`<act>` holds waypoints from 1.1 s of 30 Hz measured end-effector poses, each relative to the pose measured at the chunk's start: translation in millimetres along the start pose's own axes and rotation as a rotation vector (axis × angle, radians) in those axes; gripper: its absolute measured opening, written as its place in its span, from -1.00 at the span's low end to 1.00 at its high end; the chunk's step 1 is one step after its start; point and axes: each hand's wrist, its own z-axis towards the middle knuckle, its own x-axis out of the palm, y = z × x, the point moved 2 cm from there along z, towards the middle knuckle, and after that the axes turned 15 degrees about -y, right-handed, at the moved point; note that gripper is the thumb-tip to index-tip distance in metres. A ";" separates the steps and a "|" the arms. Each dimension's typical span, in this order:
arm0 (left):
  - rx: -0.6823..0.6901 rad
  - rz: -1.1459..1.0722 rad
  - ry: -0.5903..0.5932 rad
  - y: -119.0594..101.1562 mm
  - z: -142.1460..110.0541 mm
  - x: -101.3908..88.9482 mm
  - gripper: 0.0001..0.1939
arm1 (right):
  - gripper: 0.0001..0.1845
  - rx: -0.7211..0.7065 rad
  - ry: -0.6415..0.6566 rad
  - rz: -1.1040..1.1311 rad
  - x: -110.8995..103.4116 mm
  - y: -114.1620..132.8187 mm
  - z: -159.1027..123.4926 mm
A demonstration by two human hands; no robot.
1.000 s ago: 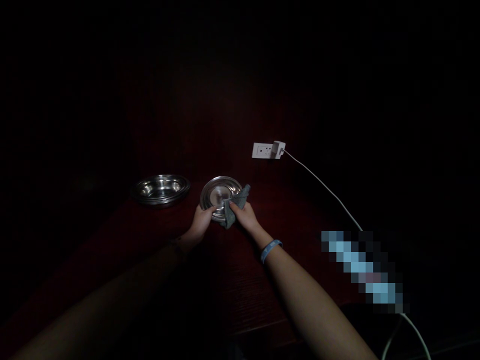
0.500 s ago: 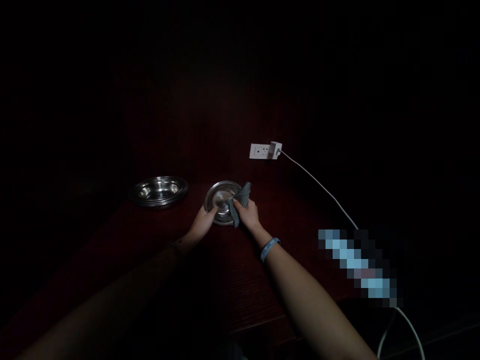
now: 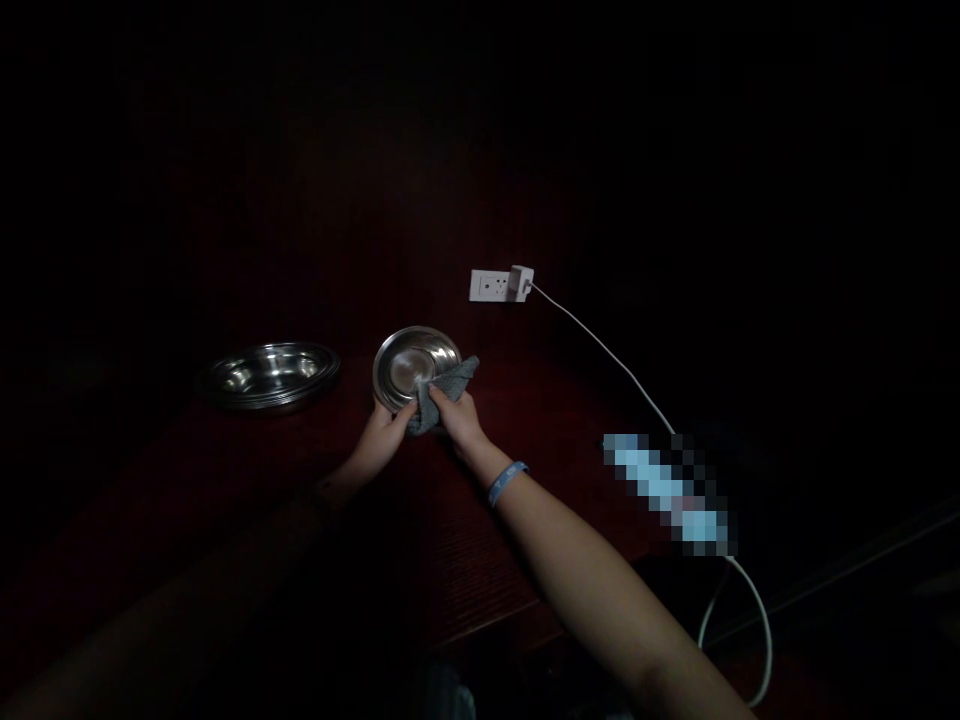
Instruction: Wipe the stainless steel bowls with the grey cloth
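A shiny round metal plate [image 3: 412, 370] with a raised rim is tilted up in front of me. My left hand [image 3: 384, 432] grips its lower left edge, thumb on the inner side and fingers hidden behind. At the lower right of the rim, my right hand [image 3: 459, 415] is closed on a grey-green cloth [image 3: 447, 385], which it presses against the plate. The cloth covers part of the rim, and one corner sticks out to the right. A blue band circles my right wrist.
To the left, a stack of similar metal plates [image 3: 271, 372] stands on the dark red table [image 3: 480, 540]. On the wall behind is a white socket [image 3: 491, 286] with a charger [image 3: 521, 282]. Its white cable [image 3: 615, 355] runs to a blurred-out bright object [image 3: 667, 490] at the right.
The cloth in my right hand has moved from the plate's right side to its lower edge, nearer my left thumb. The plate is tilted up more. The whole view has shifted.
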 end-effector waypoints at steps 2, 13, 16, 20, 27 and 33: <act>-0.042 -0.015 -0.028 2.4 2.5 -0.5 -0.37 | -0.76 -0.035 -0.001 -0.052 -2.3 -1.3 4.9; -0.231 0.071 -0.103 2.6 10.7 -5.6 -0.58 | -0.80 -0.370 -0.050 -0.462 -22.9 13.3 19.9; -0.269 0.076 -0.117 2.7 12.8 -9.5 -0.67 | -0.83 -0.423 -0.049 -0.488 -23.9 14.2 19.3; -0.287 0.026 -0.088 9.9 17.0 -10.8 -0.70 | -0.84 -0.447 -0.070 -0.514 -26.5 15.0 21.4; -0.261 0.013 -0.049 30.6 25.7 -11.0 -0.70 | -0.80 -0.432 -0.099 -0.534 -32.2 20.2 18.8; -0.284 0.113 -0.062 31.9 27.6 -15.6 -0.70 | -0.58 -0.356 -0.158 -0.441 -36.4 18.6 25.2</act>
